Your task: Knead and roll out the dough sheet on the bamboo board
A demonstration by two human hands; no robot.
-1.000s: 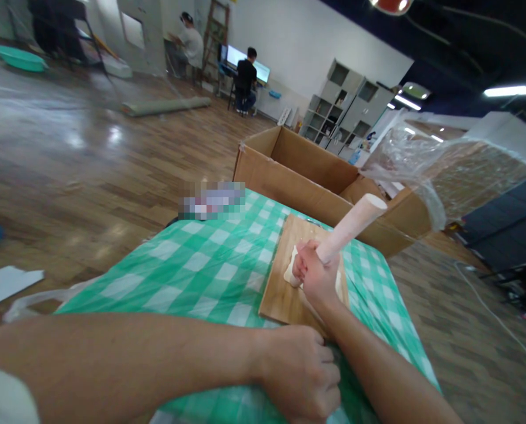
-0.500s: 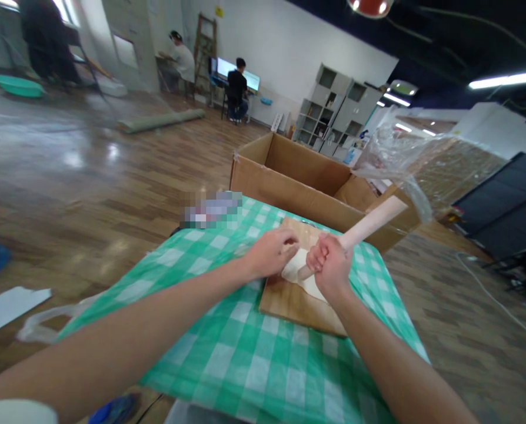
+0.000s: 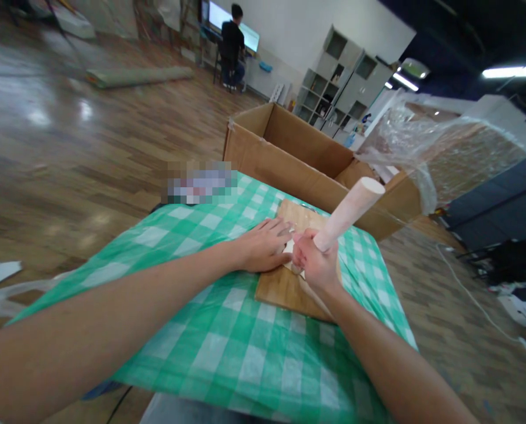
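My right hand point(image 3: 316, 262) is wrapped round a pale wooden rolling pin point(image 3: 350, 213), which tilts up to the right with its lower end near the dough. Beneath my hands lies a flat piece of white dough point(image 3: 289, 246), largely covered by them. It rests on a wooden board point(image 3: 280, 290). My left hand point(image 3: 265, 244) is spread over the board's left side, fingers stretched out and thumb against or close to the dough. Whether it presses on the dough I cannot tell.
A green-and-white checked cloth point(image 3: 227, 330) covers the table. Right behind it stands a large cardboard box point(image 3: 285, 156), with plastic wrap point(image 3: 404, 129) at its right. A blurred-out item point(image 3: 201, 184) is at the table's far left corner. One person point(image 3: 232, 47) sits at a screen.
My left hand has gone from curled fingers to lying flatter over the board. The rolling pin has tipped more upright in my right hand. The camera view has tilted downward.
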